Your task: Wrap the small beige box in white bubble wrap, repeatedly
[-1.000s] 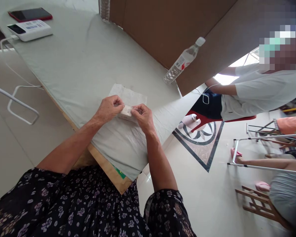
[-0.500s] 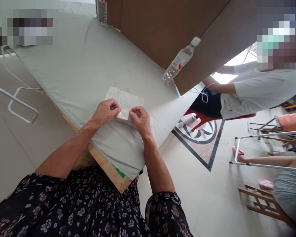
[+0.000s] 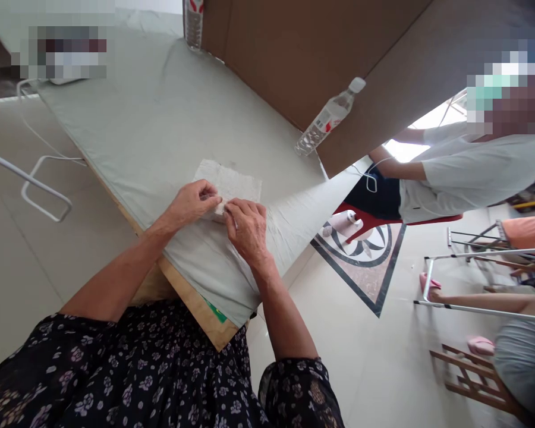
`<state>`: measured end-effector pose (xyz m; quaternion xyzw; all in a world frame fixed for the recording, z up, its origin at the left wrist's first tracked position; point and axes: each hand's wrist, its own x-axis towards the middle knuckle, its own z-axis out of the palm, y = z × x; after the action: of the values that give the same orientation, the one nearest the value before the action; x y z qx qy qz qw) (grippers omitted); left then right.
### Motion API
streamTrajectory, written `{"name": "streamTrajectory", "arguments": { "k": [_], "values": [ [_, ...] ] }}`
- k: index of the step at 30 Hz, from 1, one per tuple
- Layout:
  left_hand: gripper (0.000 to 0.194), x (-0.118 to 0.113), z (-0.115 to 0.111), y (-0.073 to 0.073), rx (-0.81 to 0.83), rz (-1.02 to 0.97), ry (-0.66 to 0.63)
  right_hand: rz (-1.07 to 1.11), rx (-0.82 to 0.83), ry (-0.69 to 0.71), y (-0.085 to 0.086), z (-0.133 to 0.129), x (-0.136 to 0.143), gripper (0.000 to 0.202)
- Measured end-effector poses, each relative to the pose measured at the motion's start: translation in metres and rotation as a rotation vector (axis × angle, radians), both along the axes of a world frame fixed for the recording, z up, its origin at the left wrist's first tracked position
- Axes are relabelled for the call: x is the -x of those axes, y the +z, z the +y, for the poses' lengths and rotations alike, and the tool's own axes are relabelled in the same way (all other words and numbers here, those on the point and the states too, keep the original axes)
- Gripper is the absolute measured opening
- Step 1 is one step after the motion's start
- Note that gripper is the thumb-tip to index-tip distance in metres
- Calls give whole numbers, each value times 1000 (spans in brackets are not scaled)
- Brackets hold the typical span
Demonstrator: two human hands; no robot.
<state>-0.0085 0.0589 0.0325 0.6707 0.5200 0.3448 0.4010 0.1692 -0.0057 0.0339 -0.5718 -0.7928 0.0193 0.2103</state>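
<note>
A small off-white piece of cloth (image 3: 234, 179), coarse like gauze, lies on the pale grey table cover with its near edge at my fingers. My left hand (image 3: 194, 201) pinches that near edge between thumb and fingertips. Close beside it, my right hand (image 3: 248, 229) is closed with its fingers bent down over the same edge, back of the hand upward. Only a short gap separates the two sets of fingertips. My right fingers hide part of the edge between the hands.
A water bottle (image 3: 327, 122) stands by a large brown cardboard panel (image 3: 294, 65), with another bottle (image 3: 194, 27) farther back. The table's wooden edge (image 3: 191, 303) shows near me. A person in a white shirt (image 3: 477, 172) sits to the right. White metal tubing (image 3: 31, 178) is at left.
My right hand has turned over and slid left toward my left fingertips, covering part of the cloth edge. The left hand stays nearly in place. The view has shifted slightly.
</note>
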Motion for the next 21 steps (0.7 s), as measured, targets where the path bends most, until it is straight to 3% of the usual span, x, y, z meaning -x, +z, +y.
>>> {"name": "streamTrajectory", "arguments": {
  "k": [4, 11, 15, 21],
  "values": [
    [46, 20, 0, -2, 20, 39, 56, -63, -8, 25, 4, -2, -1, 25],
    [40, 20, -3, -6, -44, 389, 157, -309, 15, 55, 15, 0, 7, 33],
    [48, 26, -4, -9, -37, 466, 271, -339, 12, 86, 16, 3, 7, 31],
    [49, 33, 4, -10, 68, 564, 275, -377, 11, 105, 20, 4, 5, 36]
  ]
}}
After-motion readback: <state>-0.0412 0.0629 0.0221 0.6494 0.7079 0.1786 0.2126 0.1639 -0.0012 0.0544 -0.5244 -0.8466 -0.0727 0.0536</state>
